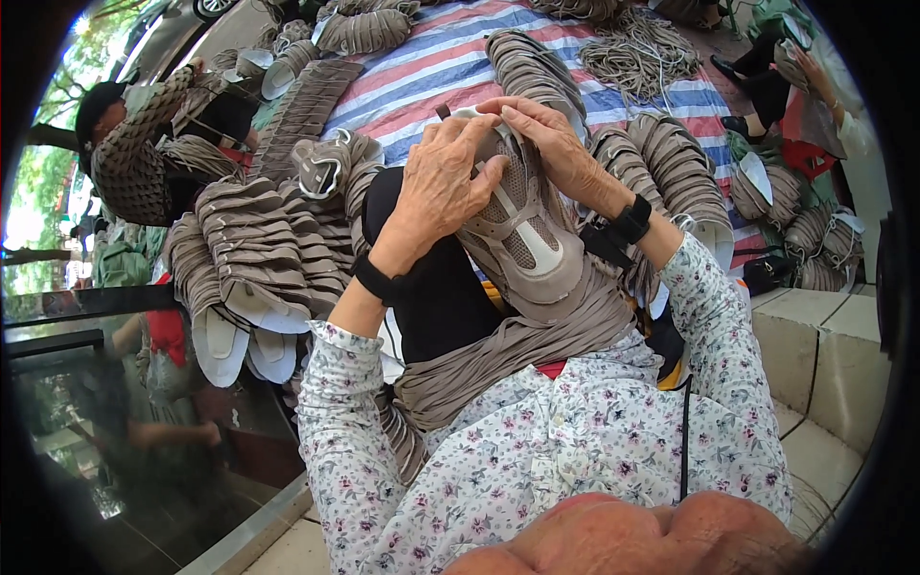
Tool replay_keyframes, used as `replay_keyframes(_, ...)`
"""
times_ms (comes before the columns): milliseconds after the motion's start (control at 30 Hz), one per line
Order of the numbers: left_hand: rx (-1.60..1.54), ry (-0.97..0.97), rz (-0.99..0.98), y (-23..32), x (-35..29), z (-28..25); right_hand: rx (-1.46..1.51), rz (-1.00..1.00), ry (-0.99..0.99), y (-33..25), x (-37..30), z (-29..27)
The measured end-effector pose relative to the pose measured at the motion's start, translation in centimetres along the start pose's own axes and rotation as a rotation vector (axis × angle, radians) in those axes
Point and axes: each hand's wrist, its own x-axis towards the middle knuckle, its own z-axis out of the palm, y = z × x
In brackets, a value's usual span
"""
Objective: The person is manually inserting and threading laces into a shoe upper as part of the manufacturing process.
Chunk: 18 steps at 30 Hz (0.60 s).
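A taupe shoe upper (537, 251) with mesh panels and a pale strip rests on my lap, its toe toward me. My left hand (446, 182) grips its left side near the opening, thumb and fingers bent close to the eyelet edge. From the other side, my right hand (556, 144) has its fingers curled over the far end of the upper. The fingertips of both hands nearly meet there; whether a lace runs between them is too small to tell. Across my lap lies a thick bundle of taupe shoelaces (508, 350).
Stacked shoe uppers (259, 240) stand at left, with more stacks (671, 172) at right. A heap of laces (642, 57) lies on the striped tarp (422, 67). One person (134, 163) sits at far left, another's hand (815, 77) shows at right. Pale tiled steps (834, 364) edge the right.
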Motion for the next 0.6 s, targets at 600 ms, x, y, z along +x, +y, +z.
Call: replay_keyframes(600,-0.21,-0.04,-0.105,-0.5,1.8,0.3,0.371,0.055,0.077,1.3,-0.2,-0.3)
